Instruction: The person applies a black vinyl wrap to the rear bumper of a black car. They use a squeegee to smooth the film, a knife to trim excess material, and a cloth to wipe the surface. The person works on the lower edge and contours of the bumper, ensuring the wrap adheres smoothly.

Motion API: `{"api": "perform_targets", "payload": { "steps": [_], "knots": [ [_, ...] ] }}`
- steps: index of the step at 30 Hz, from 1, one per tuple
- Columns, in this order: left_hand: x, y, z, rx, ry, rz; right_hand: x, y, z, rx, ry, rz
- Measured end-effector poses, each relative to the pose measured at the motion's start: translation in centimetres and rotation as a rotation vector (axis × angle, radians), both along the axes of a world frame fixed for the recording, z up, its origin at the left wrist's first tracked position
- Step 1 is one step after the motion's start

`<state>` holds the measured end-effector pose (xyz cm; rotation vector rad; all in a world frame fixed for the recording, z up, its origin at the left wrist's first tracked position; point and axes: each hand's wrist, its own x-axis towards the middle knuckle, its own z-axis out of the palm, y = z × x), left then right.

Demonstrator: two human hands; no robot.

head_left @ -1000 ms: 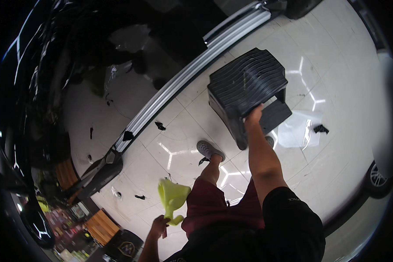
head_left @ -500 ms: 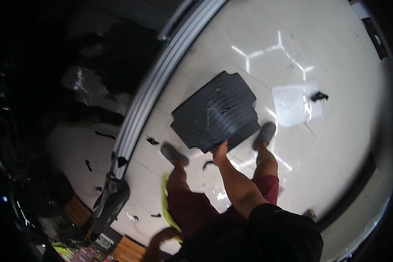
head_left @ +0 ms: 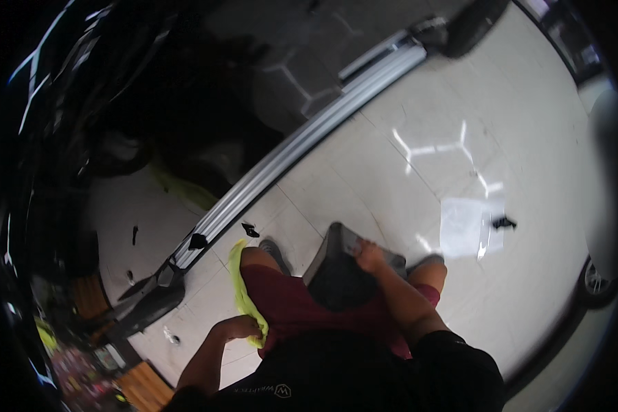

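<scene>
My right hand (head_left: pixel 370 257) is closed on the upper edge of a dark grey rubber car mat (head_left: pixel 340 281). Raised off the floor, the mat hangs bent in front of my legs and hides part of them. At my left hip, my left hand (head_left: pixel 240 327) has its fingers closed around the end of a yellow-green cloth (head_left: pixel 237 281), which drapes along my left thigh.
A dark vehicle with a silver running board (head_left: pixel 309 143) stretches across the left. On the pale glossy floor lie a white sheet (head_left: pixel 458 230), a black scrap (head_left: pixel 505 223) at its edge and another black scrap (head_left: pixel 250 230). A wheel (head_left: pixel 596 278) shows at far right.
My right hand has lifted the mat from lying flat on the floor up toward my body, where it now bends. My left hand has come further into view at the cloth. The view has turned.
</scene>
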<state>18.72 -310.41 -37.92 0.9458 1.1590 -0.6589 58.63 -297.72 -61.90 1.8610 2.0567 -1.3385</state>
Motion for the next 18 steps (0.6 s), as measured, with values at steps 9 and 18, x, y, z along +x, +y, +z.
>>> {"api": "perform_targets", "payload": {
  "steps": [9,18],
  "knots": [
    [6.6,4.0,-5.0,0.358,-0.038,-0.103,1.1,7.9,-3.6,-0.184,-0.073,0.639],
    [10.0,3.8,-7.3,0.851,-0.136,0.326,-5.9,11.9,7.8,-0.001,0.441,0.297]
  ]
}}
